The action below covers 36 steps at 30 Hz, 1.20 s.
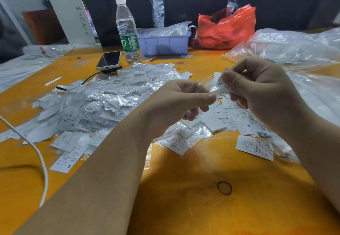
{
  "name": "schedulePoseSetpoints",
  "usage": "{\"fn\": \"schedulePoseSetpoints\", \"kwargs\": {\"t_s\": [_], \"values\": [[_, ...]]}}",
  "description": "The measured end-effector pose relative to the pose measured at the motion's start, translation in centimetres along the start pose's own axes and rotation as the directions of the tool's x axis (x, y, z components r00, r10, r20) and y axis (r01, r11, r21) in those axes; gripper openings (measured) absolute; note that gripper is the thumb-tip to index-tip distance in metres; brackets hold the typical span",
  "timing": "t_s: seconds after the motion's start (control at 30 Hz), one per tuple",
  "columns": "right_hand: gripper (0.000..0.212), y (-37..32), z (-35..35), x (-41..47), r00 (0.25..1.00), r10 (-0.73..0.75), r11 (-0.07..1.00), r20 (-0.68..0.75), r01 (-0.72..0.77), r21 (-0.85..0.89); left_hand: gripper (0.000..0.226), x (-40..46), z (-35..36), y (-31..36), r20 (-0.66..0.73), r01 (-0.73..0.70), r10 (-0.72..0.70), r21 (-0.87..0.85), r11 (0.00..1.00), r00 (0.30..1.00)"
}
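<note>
Step in hand, by my read: getting one size label into one clear sleeve. My left grip (pixel 176 102) pinches the small clear sleeve (pixel 211 89) btwn thumb & forefinger, other fingers curled under. My right grip (pixel 257 89) pinches the M label (pixel 223 85) near its upper end, thumb on the printed face. Both are held up over the middle of the worktop (pixel 184 198), w/ the label's lower end at the sleeve's mouth. Can't tell if it's inside yet, the plastic's too glary.

The pile of bagged labels (pixel 103 102) spreads over the left half of the worktop. The loose labels (pixel 230 118) lie under my right grip, toward the right edge, w/ S, L & M showing.

Next move, I reckon: the sleeve mouth has to gape, so I rub thumb vs finger on the left, then slide the label straight in w/ the right. Any skew & it prob snags on the film. Then it goes on the pile & I pick another loose one.

Along the far edge: water bottle (pixel 127 30), phone (pixel 109 60) just beside it, lilac tray (pixel 165 44), red bag (pixel 226 26). Big clear bags (pixel 287 47) fill the far right corner. A rubber band (pixel 224 188) lies near the front edge, a white cable (pixel 43 163) by the left edge.
</note>
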State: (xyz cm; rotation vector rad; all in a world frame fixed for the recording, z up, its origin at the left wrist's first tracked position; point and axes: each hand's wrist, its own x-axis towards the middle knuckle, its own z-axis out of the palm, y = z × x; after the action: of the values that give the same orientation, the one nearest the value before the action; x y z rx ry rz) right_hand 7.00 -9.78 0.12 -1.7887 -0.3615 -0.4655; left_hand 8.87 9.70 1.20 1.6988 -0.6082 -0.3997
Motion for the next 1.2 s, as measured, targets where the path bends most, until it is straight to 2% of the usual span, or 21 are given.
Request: {"fn": "schedulePoseSetpoints", "kwargs": {"t_s": [0.13, 0.3, 0.47, 0.7, 0.97, 1.2], "values": [[0.02, -0.08, 0.06, -0.02, 1.0, -0.016, 1.0, 0.02, 0.017, -0.005, 0.024, 0.05, -0.01, -0.02, -0.005, 0.005, -0.005, -0.002, 1.0, 1.0], [0.019, -0.28, 0.11, -0.13, 0.998, -0.011, 1.0, 0.054, 0.012, -0.009, 0.01, 0.09, -0.05, -0.1, -0.022, 0.017, -0.017, -0.004, 1.0, 1.0], [0.018, -0.42, 0.14, -0.27, 0.995, -0.021, 1.0, 0.099, 0.021, 0.001, 0.01, 0.11, 0.04, -0.07, -0.039, 0.016, -0.016, -0.012, 1.0, 0.999], [0.019, -0.53, -0.46, 0.14, 1.0, -0.015, 1.0, -0.022, 0.016, 0.026, 0.012, -0.02, -0.11, 0.03, -0.058, 0.001, -0.002, -0.014, 1.0, 0.998], [0.019, -0.66, -0.19, -0.12, 0.997, -0.017, 1.0, 0.079, 0.015, 0.025, 0.017, 0.03, -0.18, 0.06, -0.048, -0.005, 0.004, -0.024, 1.0, 0.999], [0.02, -0.58, -0.28, 0.08, 0.991, 0.004, 0.984, 0.137, -0.028, 0.174, 0.021, 0.06, -0.08, -0.03, -0.044, 0.001, -0.002, -0.021, 1.0, 0.999]]}}
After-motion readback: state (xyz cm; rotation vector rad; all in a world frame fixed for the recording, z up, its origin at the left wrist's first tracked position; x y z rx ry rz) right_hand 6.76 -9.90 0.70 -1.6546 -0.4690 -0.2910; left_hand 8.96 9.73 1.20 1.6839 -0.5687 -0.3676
